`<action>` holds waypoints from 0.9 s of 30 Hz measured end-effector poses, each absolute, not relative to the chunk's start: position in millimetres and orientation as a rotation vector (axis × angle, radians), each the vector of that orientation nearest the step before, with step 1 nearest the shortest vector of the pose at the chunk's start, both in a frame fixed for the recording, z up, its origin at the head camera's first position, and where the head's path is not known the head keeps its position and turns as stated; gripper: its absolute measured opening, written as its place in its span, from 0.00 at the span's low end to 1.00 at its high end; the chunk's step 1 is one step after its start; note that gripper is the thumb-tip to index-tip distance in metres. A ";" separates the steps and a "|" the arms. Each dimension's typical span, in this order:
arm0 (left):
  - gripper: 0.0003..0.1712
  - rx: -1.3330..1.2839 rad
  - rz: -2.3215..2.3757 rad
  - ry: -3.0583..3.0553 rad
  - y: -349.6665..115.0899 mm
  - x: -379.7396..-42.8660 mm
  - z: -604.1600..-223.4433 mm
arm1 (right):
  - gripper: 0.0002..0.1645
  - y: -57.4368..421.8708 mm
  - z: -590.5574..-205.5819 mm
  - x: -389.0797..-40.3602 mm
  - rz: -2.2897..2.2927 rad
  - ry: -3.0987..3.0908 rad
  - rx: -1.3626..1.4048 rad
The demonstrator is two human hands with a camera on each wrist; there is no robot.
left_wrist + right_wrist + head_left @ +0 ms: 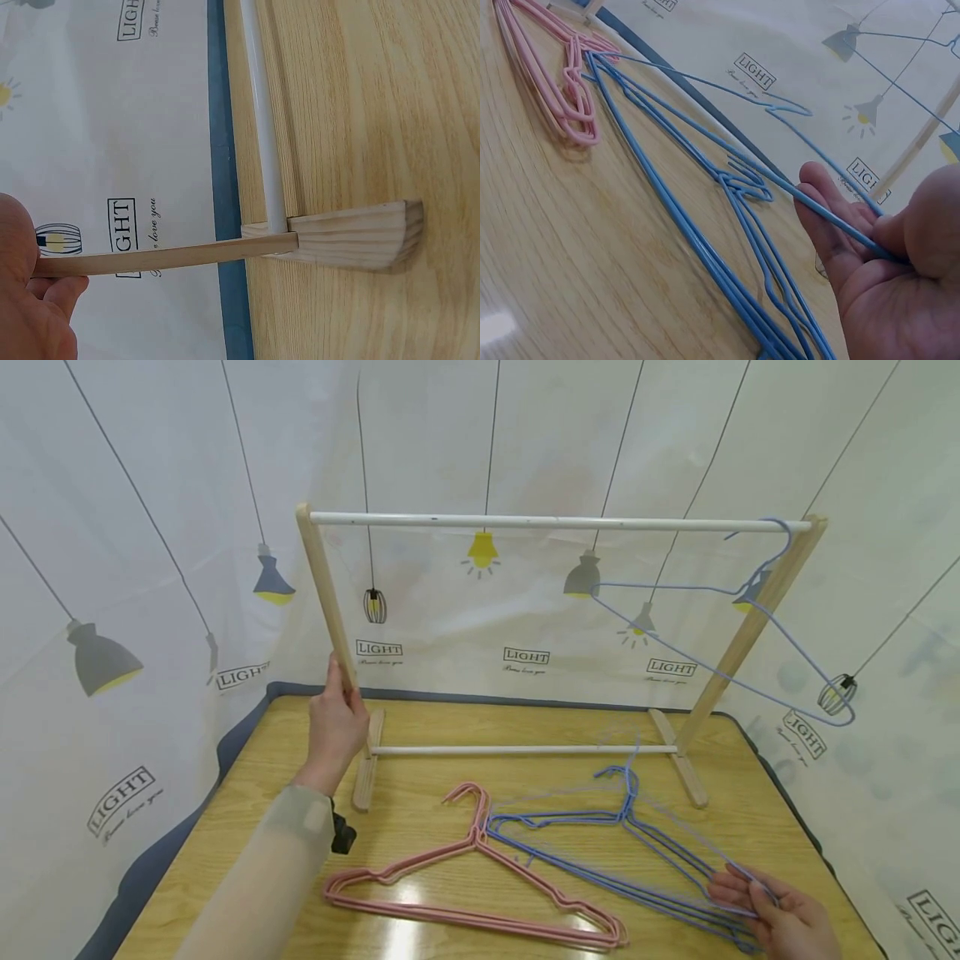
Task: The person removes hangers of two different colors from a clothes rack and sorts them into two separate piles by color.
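Note:
A small wooden rack with a white top rail [555,522] stands on the table. My left hand [337,727] grips its left upright [172,258] partway up. At the lower right, my right hand [795,918] pinches one end of a blue wire hanger [840,222], raised above the other blue hangers [678,208]. The held hanger's far end stays low near the pile in the right wrist view. One more blue hanger [660,586] hangs by its hook at the right end of the top rail.
Pink hangers [477,837] lie stacked on the wooden table [247,827], left of the blue ones. The rack has a lower white bar [525,750] and wooden feet [363,781]. Behind it hangs a lamp-patterned cloth [435,468].

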State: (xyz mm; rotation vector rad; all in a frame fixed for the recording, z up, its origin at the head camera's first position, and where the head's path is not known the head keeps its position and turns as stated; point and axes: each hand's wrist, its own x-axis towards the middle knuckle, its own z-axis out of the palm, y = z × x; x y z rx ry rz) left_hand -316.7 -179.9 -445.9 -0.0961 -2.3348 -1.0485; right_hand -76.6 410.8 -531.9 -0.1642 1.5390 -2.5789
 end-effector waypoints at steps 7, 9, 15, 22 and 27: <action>0.35 -0.097 -1.051 -2.338 -179.5 -315.2 -445.5 | 0.13 420.0 -537.3 -71.6 -2.451 1.731 0.150; 0.36 -0.097 -1.052 -2.339 -179.6 -314.8 -445.4 | 0.12 419.8 -539.1 -71.2 -2.425 1.796 0.220; 0.37 -0.099 -1.054 -2.338 -179.8 -314.5 -445.5 | 0.14 412.4 -543.8 -72.8 -2.314 2.192 0.279; 0.35 -0.105 -1.043 -2.335 -180.1 -314.6 -445.4 | 0.25 406.1 -537.0 -80.2 -1.973 2.515 0.564; 0.35 -0.102 -1.050 -2.341 -180.3 -314.1 -445.0 | 0.29 405.5 -534.2 -83.5 -1.748 2.606 0.726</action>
